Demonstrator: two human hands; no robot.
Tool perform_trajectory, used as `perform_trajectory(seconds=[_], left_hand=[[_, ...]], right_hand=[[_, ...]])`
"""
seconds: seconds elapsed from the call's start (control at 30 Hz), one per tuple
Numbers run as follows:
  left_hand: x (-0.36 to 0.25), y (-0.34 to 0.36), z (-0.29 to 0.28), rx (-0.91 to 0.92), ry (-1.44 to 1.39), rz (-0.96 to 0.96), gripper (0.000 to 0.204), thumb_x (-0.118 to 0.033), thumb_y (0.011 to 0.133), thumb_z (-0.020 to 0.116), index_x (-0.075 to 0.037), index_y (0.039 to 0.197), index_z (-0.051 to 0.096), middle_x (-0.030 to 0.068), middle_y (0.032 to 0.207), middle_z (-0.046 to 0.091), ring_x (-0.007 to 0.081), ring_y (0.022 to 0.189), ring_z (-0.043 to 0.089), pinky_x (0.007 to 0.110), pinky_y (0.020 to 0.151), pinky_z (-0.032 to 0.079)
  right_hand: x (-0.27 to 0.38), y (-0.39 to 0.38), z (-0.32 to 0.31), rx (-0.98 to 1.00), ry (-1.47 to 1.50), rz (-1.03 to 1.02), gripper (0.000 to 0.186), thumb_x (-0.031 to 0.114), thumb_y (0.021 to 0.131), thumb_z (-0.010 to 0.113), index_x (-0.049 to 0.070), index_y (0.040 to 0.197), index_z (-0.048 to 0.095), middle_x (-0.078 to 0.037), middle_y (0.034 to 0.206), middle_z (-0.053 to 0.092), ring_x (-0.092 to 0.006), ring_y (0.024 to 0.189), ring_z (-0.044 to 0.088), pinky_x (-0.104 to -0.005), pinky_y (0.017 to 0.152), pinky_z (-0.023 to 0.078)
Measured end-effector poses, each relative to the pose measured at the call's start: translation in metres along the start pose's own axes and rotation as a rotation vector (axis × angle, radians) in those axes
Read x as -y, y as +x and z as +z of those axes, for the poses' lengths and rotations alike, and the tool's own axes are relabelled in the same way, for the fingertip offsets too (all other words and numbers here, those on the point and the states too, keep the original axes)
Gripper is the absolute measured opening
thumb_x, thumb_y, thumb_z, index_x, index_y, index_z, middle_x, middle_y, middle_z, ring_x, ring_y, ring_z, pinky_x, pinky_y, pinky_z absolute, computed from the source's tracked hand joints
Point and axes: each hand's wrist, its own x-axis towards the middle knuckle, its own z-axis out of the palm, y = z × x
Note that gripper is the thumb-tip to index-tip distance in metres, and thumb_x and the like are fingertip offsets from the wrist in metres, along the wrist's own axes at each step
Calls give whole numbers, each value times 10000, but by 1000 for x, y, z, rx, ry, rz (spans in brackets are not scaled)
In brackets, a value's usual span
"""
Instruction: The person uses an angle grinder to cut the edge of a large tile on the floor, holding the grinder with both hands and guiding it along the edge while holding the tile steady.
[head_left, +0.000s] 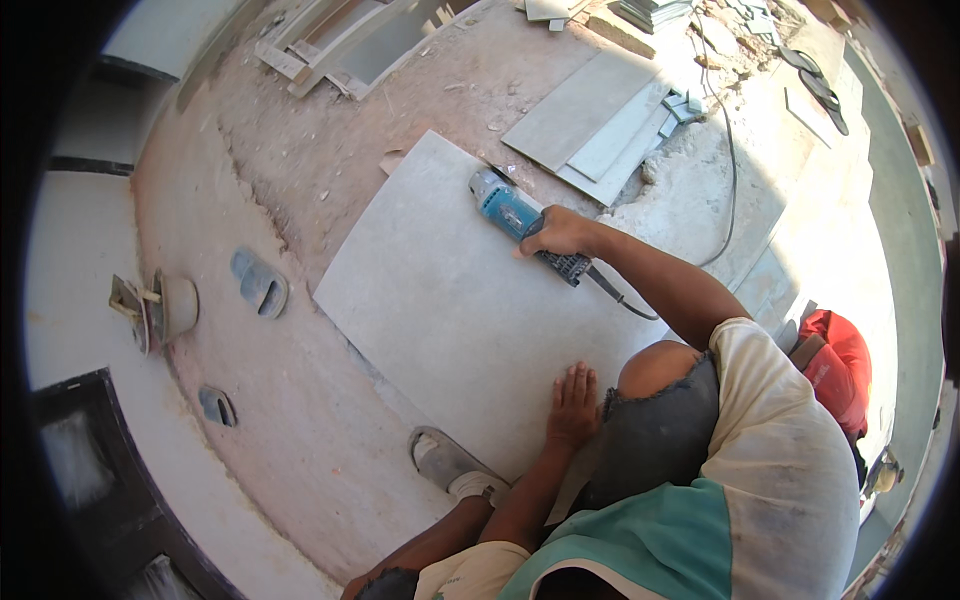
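Observation:
My right hand (562, 232) is wrapped around the body of a blue angle grinder (508, 207) with a silver head. The grinder lies over the far right edge of a large light-grey tile (430, 270), and its dark disc shows at that edge. Whether the disc is spinning I cannot tell. A power cord (620, 298) runs from the grinder's rear end. My left hand (573, 405) rests flat on the near part of the tile, beside my bent knee, holding nothing.
Grey tiles (580, 115) lie stacked beyond the grinder, with cut pieces (680, 105) and rubble around them. Loose slippers (260, 283) sit at left, near a bucket (178, 305). A wooden frame (325, 45) stands far left. A red cap-like item (838, 365) is at right.

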Motion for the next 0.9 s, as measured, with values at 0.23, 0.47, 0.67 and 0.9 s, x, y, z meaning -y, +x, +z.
perform_trajectory(seconds=[0.23, 0.47, 0.67, 0.9], left_hand=[[-1, 0, -3, -17, -46, -5, 587, -292, 927, 454, 16, 1425, 435, 197, 1536, 343, 327, 1429, 324, 518, 1152, 243], [-2, 2, -4, -25, -50, -3, 528, -200, 936, 417, 22, 1414, 446, 202, 1526, 360, 331, 1422, 340, 517, 1151, 244], [0, 0, 0, -4, -71, 1, 535, -193, 933, 413, 23, 1422, 433, 204, 1536, 342, 335, 1429, 328, 518, 1156, 234], [-1, 1, 0, 27, -50, 3, 546, -184, 936, 405, 21, 1441, 403, 207, 1544, 325, 339, 1439, 305, 533, 1156, 229]], right_hand=[[0, -7, -3, 58, -10, 2, 825, 414, 648, 823, -183, 1164, 582, -252, 1089, 650, -301, 1000, 645, -350, 842, 501], [-1, -13, -3, 48, -15, -4, 835, 422, 648, 823, -184, 1168, 579, -254, 1087, 649, -317, 980, 649, -366, 821, 511], [-4, -15, -2, 38, -10, 9, 818, 419, 642, 826, -182, 1147, 593, -252, 1069, 655, -316, 962, 654, -367, 815, 515], [-11, -16, -2, 28, 3, 2, 783, 399, 639, 832, -182, 1115, 611, -245, 1048, 664, -307, 936, 662, -363, 803, 522]])
